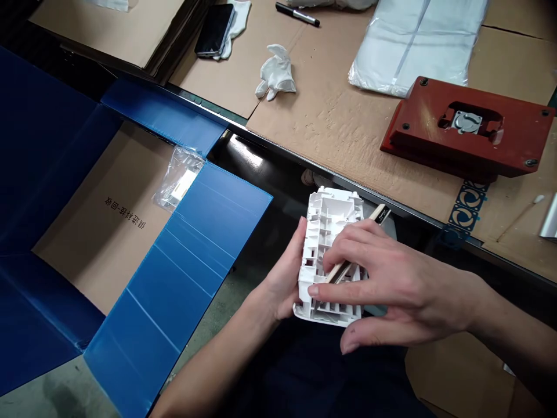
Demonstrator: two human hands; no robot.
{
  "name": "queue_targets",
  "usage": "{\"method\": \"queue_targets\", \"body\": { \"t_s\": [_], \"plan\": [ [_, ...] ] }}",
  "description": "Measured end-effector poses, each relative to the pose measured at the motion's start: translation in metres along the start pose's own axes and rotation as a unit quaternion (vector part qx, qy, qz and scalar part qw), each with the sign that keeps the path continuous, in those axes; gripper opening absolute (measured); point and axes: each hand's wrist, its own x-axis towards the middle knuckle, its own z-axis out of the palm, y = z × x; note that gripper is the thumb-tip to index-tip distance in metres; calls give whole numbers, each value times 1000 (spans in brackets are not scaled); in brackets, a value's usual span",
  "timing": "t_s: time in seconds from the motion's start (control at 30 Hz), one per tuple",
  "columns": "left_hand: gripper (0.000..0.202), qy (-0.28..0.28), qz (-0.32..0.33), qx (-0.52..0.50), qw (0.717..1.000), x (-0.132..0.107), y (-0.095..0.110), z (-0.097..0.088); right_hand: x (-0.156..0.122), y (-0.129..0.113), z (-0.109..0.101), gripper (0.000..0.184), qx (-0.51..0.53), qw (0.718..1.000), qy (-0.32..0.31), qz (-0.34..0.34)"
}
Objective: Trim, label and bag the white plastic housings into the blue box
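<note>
My left hand [285, 278] grips a white plastic housing [314, 232] by its left side, its ribbed, hollow inside facing up. Over the lower right of that housing lies my right hand [391, 284], curled round a slim beige and black stick-like tool [379, 216]. The tool slants across the housing, and its dark end with small lettering sticks out above the knuckles. Its lower end is among the ribs, partly behind the fingers. My right index finger touches the housing, while the thumb is held apart near the bottom edge.
A blue open box [183, 273] with a clear plastic bag [174, 180] stands left. On the cardboard-covered bench [322, 116] lie a red fixture [435, 122] with a small white part, blue fan-patterned pieces [467, 209], a cotton swab [517, 220], white gloves [278, 72], a phone [215, 29], a marker [298, 14] and plastic bags [418, 40].
</note>
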Motion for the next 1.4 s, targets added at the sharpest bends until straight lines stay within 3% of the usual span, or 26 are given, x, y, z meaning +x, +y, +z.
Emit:
{"method": "queue_targets", "body": {
  "t_s": [0.43, 0.73, 0.9, 1.0, 1.07, 1.17, 1.3, 1.4],
  "plan": [
    [70, 35, -22, 6, 999, 2, -2, -7, -9, 1, 12, 35, -15, 999, 32, 4],
    [72, -11, -27, -10, 1000, 4, 4, -7, -13, 6, 12, 31, 13, 997, 71, 33],
    [61, -51, 29, -3, 998, 0, 12, -10, -19, 12, 17, 35, 27, 980, 167, 107],
    [56, -40, 116, 35, 992, 1, 19, -14, -19, 14, 26, 43, 57, 941, 263, 206],
    [53, 11, 171, 91, 981, 3, 23, -16, -18, 14, 34, 41, 88, 899, 323, 284],
    [52, 66, 186, 166, 966, 7, 29, -17, -16, 15, 47, 33, 135, 841, 384, 356],
    [46, 98, 192, 149, 965, 6, 26, -7, -16, 15, 66, 31, 203, 740, 468, 439],
    [57, 148, 267, 120, 945, 8, 21, 1, -18, 10, 76, 32, 248, 680, 516, 458]
  ]
}}
